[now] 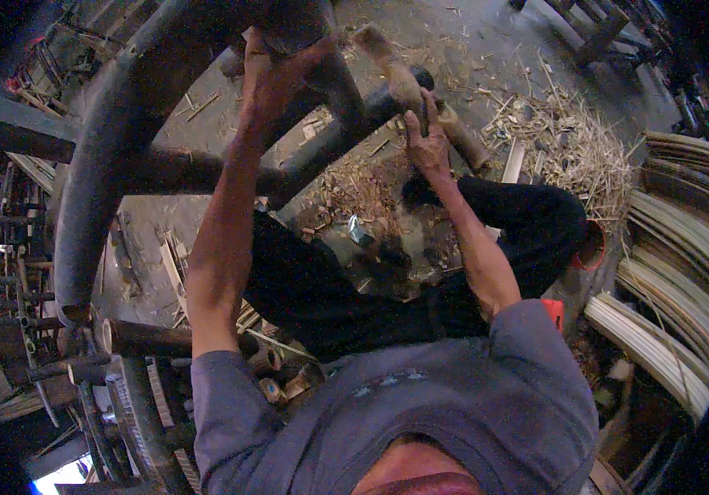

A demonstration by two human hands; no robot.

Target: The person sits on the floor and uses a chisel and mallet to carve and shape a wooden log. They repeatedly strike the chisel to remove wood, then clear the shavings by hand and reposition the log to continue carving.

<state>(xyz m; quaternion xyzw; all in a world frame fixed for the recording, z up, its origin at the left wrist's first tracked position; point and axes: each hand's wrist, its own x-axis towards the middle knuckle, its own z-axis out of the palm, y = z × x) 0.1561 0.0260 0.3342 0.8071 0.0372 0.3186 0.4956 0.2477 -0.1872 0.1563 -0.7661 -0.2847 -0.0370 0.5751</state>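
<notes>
The right hand is the nearer one to a short tan wooden piece, shaped rather like a club, which lies forward of it and slightly to the left. The long axis of that piece slants away from the hand, forward and leftward, its thicker near end right at the fingers and its far end out over the littered floor. The right index finger and thumb stand apart, reaching up along this near end; I cannot tell whether the other fingers are clamped on it.

The piece crosses the upper end of a dark bamboo pole, whose own axis runs the other way, forward and to the right, so the two make a cross just ahead of the right hand. The pole belongs to, or rests against, a dark bamboo frame that fills the left and upper left, with a thick curved member and a crossbar.

The left hand is farther forward, at the frame's upper part, left of the wooden piece and well apart from it. Its fingers are in shadow, and whether they grip or only press there I cannot tell
</notes>
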